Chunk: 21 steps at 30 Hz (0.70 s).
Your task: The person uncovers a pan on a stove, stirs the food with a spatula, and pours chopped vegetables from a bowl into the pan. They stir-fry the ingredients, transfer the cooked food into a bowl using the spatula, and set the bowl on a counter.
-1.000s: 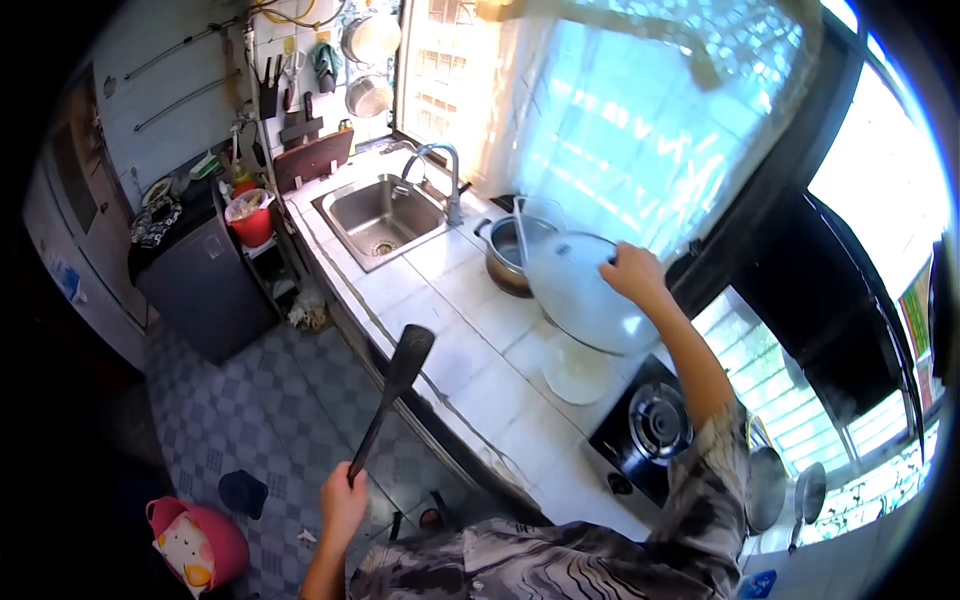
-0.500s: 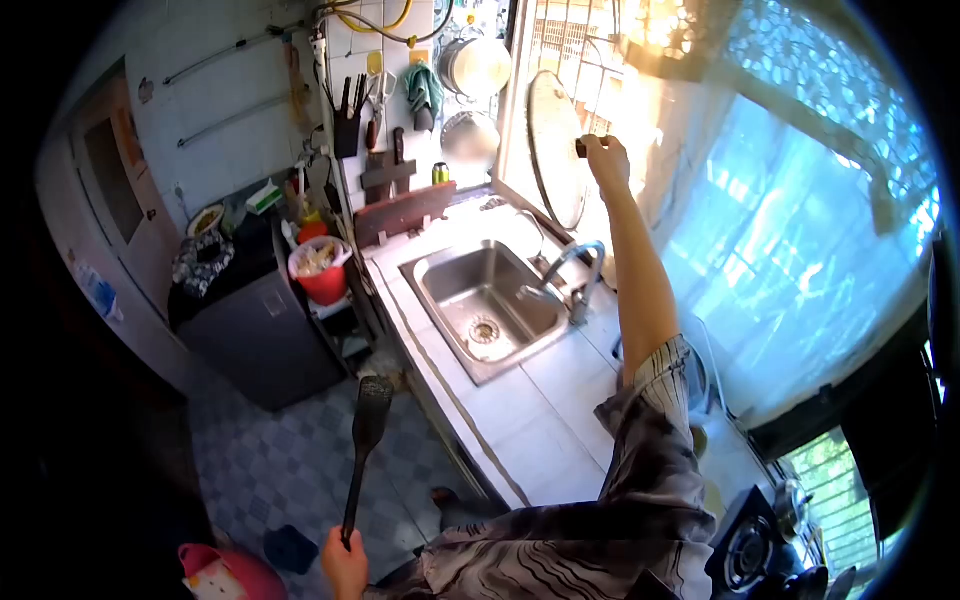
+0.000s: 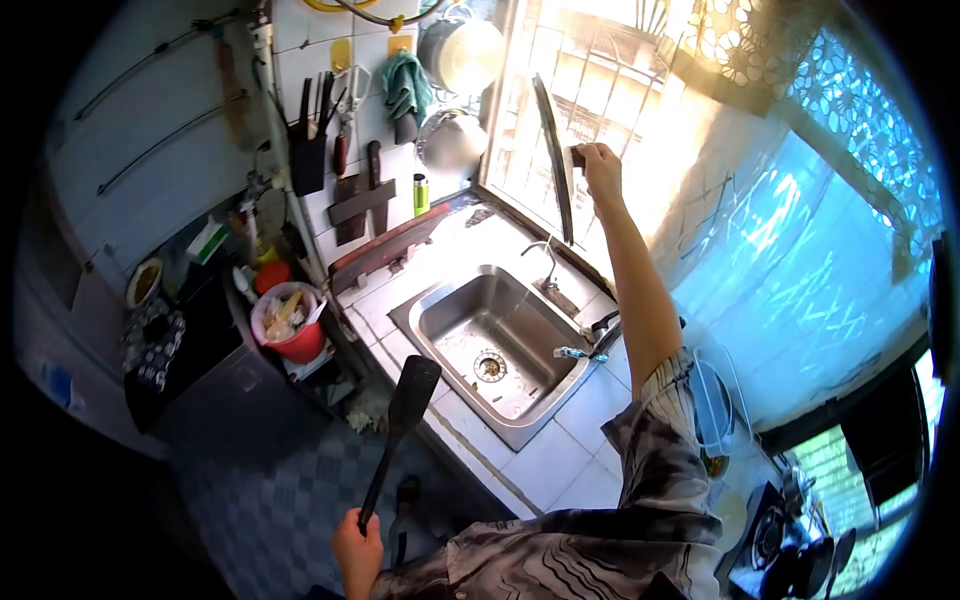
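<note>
My left hand point(image 3: 358, 548) is closed around the handle of a black spatula point(image 3: 412, 392), its broad blade pointing up in front of the counter's edge. Stretched out at the window, my right hand point(image 3: 600, 172) grips the dark knob of a round pot lid point(image 3: 553, 160). The lid is seen nearly edge-on, held upright above the back of the sink. Below it lies the stainless steel sink point(image 3: 575, 395), with small bits of food around its drain. The faucet point(image 3: 602, 335) stands at the sink's right side, near my forearm.
Knives in a holder point(image 3: 308, 160), a green cloth point(image 3: 406, 85) and pans point(image 3: 460, 55) hang on the tiled wall. A red bucket point(image 3: 300, 345) with scraps stands left of the counter. To the right are a dish rack point(image 3: 715, 400) and a stove point(image 3: 768, 540).
The lid has turned from showing its face at a slant to nearly edge-on. My view has shifted closer over the sink, and the spatula now appears farther right, by the counter.
</note>
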{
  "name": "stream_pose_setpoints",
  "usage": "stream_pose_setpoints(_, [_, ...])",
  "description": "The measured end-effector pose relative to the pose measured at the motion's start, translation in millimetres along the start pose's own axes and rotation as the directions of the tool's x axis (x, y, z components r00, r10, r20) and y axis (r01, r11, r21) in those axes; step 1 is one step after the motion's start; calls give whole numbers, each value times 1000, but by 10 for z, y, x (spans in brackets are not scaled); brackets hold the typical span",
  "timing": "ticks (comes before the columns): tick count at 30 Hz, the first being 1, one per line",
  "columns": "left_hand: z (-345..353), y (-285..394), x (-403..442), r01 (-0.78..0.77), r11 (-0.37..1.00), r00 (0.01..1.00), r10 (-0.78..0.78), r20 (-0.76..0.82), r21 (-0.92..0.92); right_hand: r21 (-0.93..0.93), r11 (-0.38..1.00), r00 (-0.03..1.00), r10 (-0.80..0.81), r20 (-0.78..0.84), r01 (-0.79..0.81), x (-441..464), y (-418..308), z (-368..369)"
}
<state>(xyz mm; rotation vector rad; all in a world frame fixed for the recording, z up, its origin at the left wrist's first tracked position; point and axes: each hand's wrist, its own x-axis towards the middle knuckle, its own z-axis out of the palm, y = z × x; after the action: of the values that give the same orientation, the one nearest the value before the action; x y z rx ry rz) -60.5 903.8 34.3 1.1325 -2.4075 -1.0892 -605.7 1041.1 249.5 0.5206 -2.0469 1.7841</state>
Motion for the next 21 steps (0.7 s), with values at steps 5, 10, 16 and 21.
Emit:
stream_pose_setpoints(5, [-185, -196, 949, -118, 993, 980, 117, 164, -2, -12, 999, 997, 32, -71, -33, 25, 22, 209])
stream_pose_setpoints(10, [-364, -158, 1804, -337, 940, 917, 315, 246, 51, -14, 993, 987, 117, -113, -119, -26, -127, 272])
stream_pose_setpoints(16, [-342, 151, 2336, -458, 889, 847, 444, 293, -22, -32, 961, 952, 266, -150, -273, -338, -360, 31])
stream_pose_setpoints(21, [-85, 238, 2537, -516, 853, 824, 467, 320, 83, -355, 892, 941, -328, -86, 278, -741, -174, -420])
